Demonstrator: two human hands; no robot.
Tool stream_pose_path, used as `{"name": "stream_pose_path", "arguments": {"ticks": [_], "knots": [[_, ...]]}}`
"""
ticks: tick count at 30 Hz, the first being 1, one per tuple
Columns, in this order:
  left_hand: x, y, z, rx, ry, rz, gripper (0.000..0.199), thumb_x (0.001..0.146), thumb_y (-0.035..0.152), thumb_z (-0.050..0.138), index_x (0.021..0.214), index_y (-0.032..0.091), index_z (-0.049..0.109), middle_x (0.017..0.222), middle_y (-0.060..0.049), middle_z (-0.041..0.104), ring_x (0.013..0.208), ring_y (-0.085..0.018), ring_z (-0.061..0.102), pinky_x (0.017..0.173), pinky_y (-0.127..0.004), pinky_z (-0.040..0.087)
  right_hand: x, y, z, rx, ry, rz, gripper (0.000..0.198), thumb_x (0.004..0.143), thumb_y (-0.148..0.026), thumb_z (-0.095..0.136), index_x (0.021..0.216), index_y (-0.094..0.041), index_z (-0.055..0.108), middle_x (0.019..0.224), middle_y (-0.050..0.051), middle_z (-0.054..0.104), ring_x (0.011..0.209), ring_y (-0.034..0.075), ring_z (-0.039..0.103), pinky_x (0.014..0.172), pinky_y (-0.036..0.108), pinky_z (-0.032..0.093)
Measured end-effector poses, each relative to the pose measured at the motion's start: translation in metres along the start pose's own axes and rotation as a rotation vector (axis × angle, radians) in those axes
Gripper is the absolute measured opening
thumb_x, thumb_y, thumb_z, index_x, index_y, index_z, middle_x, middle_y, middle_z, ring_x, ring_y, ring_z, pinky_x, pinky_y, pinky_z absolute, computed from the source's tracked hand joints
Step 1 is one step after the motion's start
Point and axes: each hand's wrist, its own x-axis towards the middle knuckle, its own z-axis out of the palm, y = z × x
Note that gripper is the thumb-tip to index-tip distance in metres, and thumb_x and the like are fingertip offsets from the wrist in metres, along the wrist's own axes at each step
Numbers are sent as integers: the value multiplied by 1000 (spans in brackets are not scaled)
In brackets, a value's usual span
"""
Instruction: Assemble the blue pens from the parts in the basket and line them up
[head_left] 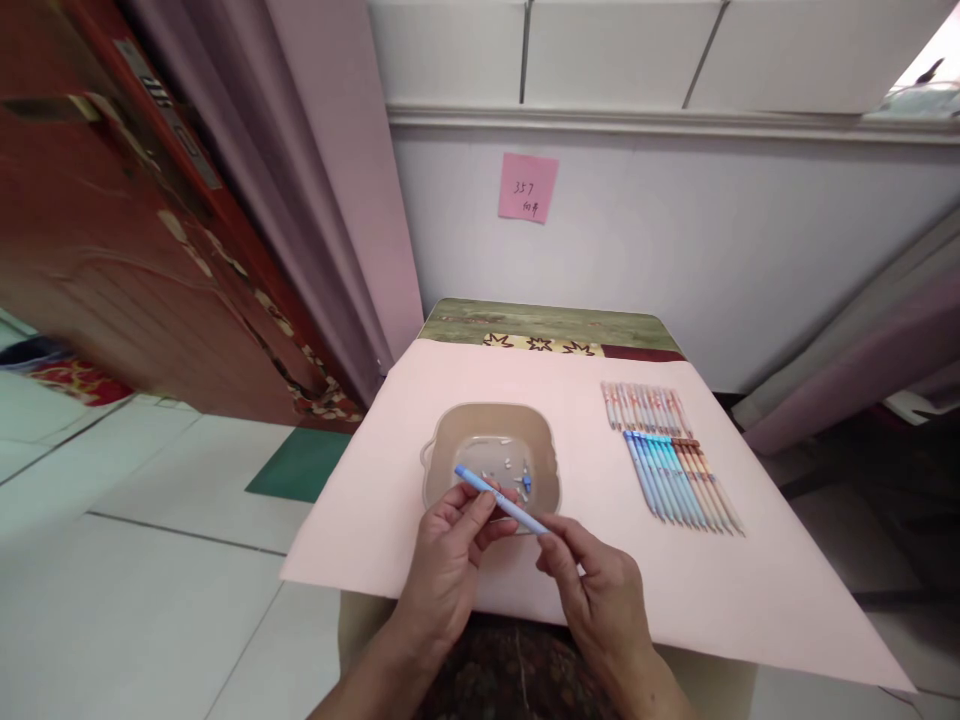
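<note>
A light blue pen with a darker blue end is held at a slant over the near side of a beige plastic basin. My left hand is closed around its middle, thumb on top. At the pen's lower right end, my right hand pinches the tip between thumb and fingers, which hide it. Inside the basin lie a small blue part and several tiny white pieces. To the right, a row of pens in blue, turquoise and brown lies side by side.
Behind that row lies another row of pale patterned pens. Pink paper covers the table, whose green patterned far end shows by the wall. A pink note is stuck there. A red door stands at left.
</note>
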Motion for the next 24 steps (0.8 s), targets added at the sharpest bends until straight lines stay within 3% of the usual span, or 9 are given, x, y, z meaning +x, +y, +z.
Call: {"name": "stream_pose_path", "arguments": {"ticks": [2, 5, 12, 18, 24], "knots": [[1, -1, -2, 8, 6, 4, 23, 69, 23, 78, 86, 10, 69, 86, -10, 72, 72, -15, 66, 63, -21, 56, -1, 1, 2, -37, 63, -29, 30, 87, -44, 57, 102, -19, 62, 68, 0, 67, 57, 14, 63, 54, 20, 48], [0, -2, -3, 38, -31, 1, 20, 72, 25, 75, 85, 10, 69, 87, -10, 72, 73, -15, 66, 66, -22, 56, -3, 1, 3, -39, 91, -44, 18, 87, -38, 59, 87, -20, 61, 67, -1, 65, 58, 12, 61, 55, 19, 46], [-2, -2, -4, 109, -97, 1, 18, 78, 27, 69, 88, 12, 69, 87, -9, 72, 74, -15, 65, 68, -25, 54, -4, 0, -1, 28, -74, 40, 32, 96, -37, 42, 76, -21, 61, 55, -3, 62, 48, 10, 59, 50, 17, 40], [-1, -2, -4, 167, -71, 44, 18, 77, 29, 70, 86, 13, 69, 88, -9, 72, 76, -17, 65, 71, -29, 54, -2, 0, 3, -10, -77, 22, 21, 89, -40, 55, 88, -21, 64, 66, -2, 66, 56, 12, 61, 53, 18, 42], [-3, -11, -2, 51, -103, -15, 18, 75, 29, 72, 85, 13, 71, 90, -9, 72, 78, -18, 65, 74, -32, 54, -7, 1, 7, 35, -49, 49, 21, 90, -38, 53, 88, -21, 64, 68, 0, 67, 57, 12, 62, 54, 18, 43]]}}
